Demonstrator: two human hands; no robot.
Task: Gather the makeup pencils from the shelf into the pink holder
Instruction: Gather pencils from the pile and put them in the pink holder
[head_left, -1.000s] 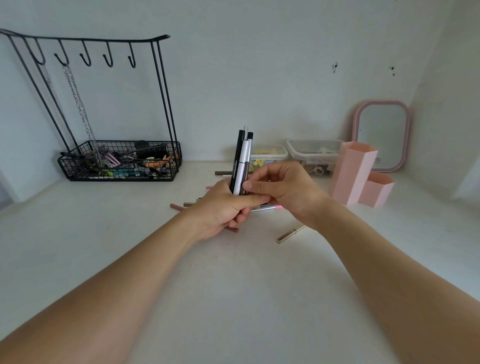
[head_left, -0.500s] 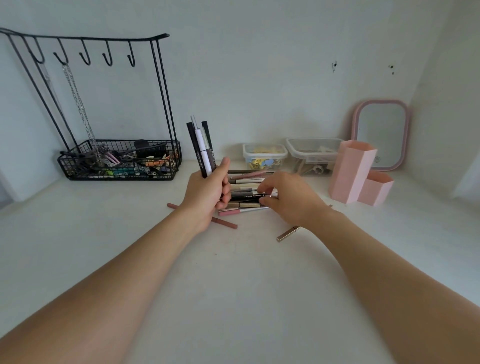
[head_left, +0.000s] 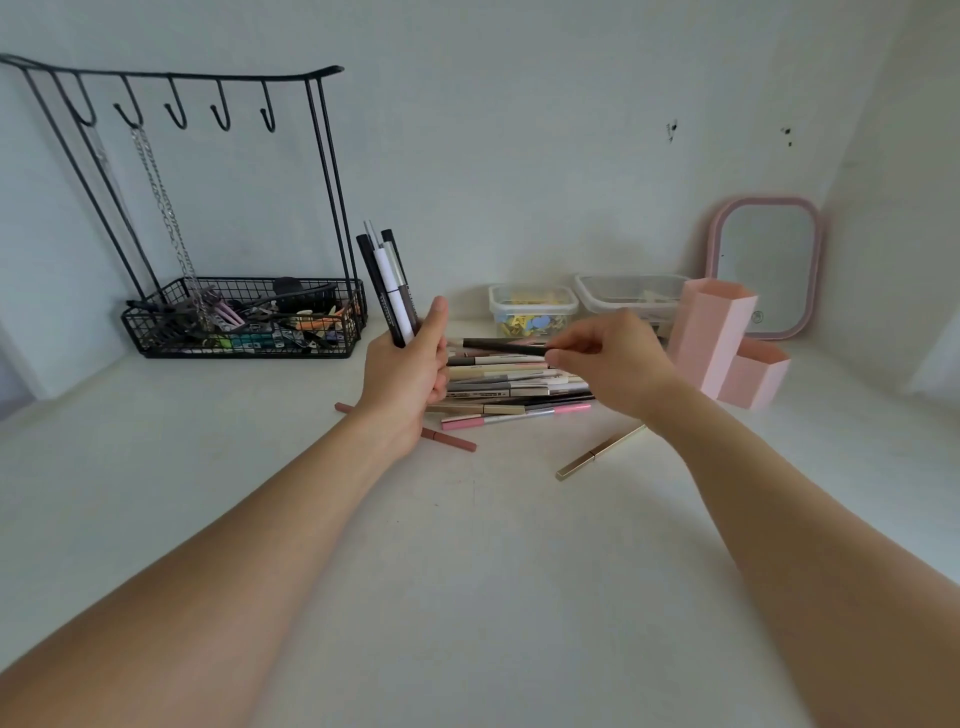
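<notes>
Several makeup pencils lie in a loose pile on the white shelf, right between our two hands and mostly pointing sideways. One reddish-brown pencil sits just in front of the pile, partly hidden behind our left wrist, and a gold pencil lies apart, nearer to us, under our right forearm. Our left hand is closed around a bundle of pencils, black, white and grey, held upright with the thumb pressed against them. Our right hand hovers over the right end of the pile, thumb and fingertips pinching a black pencil by its end so it sticks out level towards the left hand. Our pink holder stands just right of the right hand, upright and well clear of the pile.
</notes>
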